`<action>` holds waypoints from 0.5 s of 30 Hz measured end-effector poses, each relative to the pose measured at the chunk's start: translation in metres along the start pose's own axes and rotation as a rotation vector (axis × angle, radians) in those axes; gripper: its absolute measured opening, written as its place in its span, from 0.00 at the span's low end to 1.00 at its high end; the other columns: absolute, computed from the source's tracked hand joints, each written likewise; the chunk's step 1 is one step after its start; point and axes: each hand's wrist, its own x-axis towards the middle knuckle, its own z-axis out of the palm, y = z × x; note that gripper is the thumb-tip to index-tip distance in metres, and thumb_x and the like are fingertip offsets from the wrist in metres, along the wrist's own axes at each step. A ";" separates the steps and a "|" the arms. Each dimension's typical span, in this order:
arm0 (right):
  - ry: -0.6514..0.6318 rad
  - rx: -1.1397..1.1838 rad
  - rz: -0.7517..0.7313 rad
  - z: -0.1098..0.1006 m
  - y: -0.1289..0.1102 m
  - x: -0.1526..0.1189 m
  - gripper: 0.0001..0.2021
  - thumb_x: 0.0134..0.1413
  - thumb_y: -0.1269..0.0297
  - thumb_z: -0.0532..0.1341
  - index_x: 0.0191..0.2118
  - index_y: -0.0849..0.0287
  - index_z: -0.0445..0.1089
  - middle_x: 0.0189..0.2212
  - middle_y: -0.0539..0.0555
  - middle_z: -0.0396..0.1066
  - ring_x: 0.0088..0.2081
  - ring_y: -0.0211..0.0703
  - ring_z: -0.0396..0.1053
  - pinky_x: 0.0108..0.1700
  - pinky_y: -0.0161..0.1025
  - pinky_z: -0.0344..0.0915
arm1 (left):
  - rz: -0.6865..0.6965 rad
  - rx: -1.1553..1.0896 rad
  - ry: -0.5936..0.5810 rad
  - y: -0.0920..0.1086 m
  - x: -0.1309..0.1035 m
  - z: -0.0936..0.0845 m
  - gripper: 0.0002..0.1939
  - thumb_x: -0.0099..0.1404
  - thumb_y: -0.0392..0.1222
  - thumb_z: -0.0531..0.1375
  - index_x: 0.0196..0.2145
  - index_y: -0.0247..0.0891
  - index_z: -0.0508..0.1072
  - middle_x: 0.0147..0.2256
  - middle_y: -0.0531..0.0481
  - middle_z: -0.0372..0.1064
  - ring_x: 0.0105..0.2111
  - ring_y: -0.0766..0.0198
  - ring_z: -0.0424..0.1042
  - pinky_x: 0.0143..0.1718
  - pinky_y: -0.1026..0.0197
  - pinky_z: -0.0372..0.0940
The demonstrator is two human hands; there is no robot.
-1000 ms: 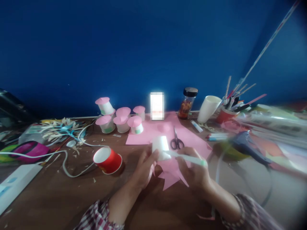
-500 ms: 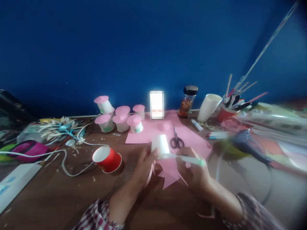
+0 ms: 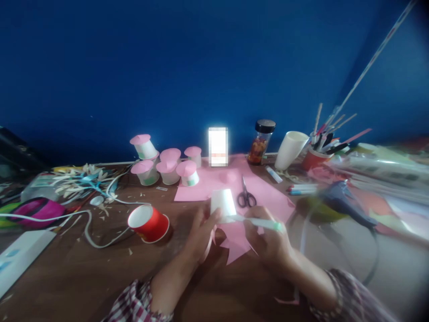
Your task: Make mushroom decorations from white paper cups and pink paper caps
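My left hand (image 3: pixel 203 235) is closed round the side of a small white paper cup (image 3: pixel 221 202), thumb on its near face. In my right hand (image 3: pixel 268 237) is a marker (image 3: pixel 263 222) with a white barrel and green end, its tip at the cup's lower edge. Cut pink paper pieces (image 3: pixel 236 246) lie under and between my hands. Just beyond them, black-handled scissors (image 3: pixel 246 197) rest on a pink paper sheet (image 3: pixel 268 190). A red paper cup (image 3: pixel 150 223) lies tilted left of my left hand.
Several white cups with pink paper tops (image 3: pixel 169 165) stand at the back left. A jar with a black lid (image 3: pixel 262 142), a white cup (image 3: pixel 291 150) and a red pen cup (image 3: pixel 317 158) line the back right. A white cable (image 3: pixel 90 228) and a power strip (image 3: pixel 25 255) lie left.
The view has shifted very slightly. Both hands keep their hold on the cup and the marker, with the marker's tip still at the cup.
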 end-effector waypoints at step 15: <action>0.089 -0.019 -0.032 0.002 0.004 0.000 0.02 0.59 0.71 0.55 0.36 0.58 0.63 0.26 0.50 0.67 0.26 0.38 0.67 0.26 0.34 0.63 | -0.013 0.021 -0.045 0.000 -0.002 0.001 0.23 0.60 0.43 0.64 0.52 0.44 0.65 0.46 0.46 0.71 0.44 0.56 0.72 0.45 0.52 0.66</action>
